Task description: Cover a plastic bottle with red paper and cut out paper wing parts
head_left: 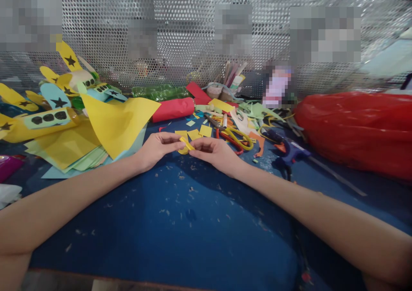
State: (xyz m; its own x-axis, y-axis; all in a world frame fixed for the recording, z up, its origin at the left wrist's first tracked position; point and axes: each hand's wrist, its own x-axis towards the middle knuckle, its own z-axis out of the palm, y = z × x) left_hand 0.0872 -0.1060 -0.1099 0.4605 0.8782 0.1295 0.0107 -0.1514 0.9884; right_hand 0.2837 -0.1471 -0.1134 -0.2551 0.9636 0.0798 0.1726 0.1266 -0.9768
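Note:
My left hand (159,147) and my right hand (210,149) meet over the blue table (180,226), fingertips pinched together on a small yellow paper strip (186,144). Both hands are closed on it. Several small yellow paper squares (195,133) lie just beyond the hands. Scissors with yellow handles (240,140) rest to the right of my right hand.
A large yellow sheet (117,121) and a stack of coloured paper (69,149) lie at the left, with yellow paper aeroplanes (48,119) behind. A red roll (174,109), a blue glue gun (289,153) and a red plastic bag (357,130) sit further back and right.

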